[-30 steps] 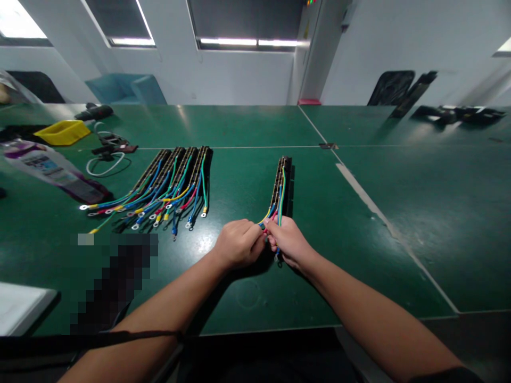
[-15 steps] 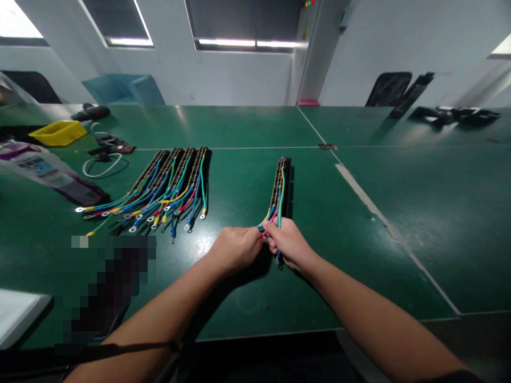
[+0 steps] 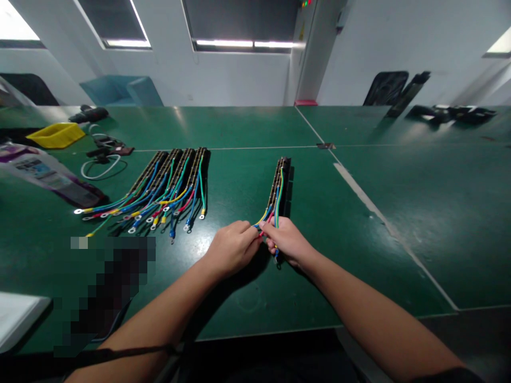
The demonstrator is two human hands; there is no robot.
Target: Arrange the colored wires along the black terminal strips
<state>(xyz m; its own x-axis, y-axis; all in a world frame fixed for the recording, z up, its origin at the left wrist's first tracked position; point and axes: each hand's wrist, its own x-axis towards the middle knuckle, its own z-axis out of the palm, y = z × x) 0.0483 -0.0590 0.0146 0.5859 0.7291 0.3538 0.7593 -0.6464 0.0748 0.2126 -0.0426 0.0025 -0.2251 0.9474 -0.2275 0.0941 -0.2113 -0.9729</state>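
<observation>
A black terminal block [image 3: 278, 181] lies lengthwise on the green table, with coloured wires [image 3: 277, 205] running from it towards me. My left hand [image 3: 235, 246] is closed on the ends of some of these wires, to the left of the block's near end. Closed around others, my right hand [image 3: 288, 239] sits just below that end, its thumb and fingers pinching close to my left. A ring lug [image 3: 276, 260] pokes out beneath my right hand. Most of the gripped wire ends are hidden by my fingers.
Several wired terminal blocks [image 3: 179, 169] lie side by side at left, their ring lugs pointing towards me. Beyond them are a cable [image 3: 101, 169], a yellow tray [image 3: 56, 136] and a power drill [image 3: 88, 114]. A plastic packet [image 3: 46, 173] lies far left.
My left hand has shifted slightly, its knuckles a little higher. Both hands keep their hold on the wires. The view has drifted slightly.
</observation>
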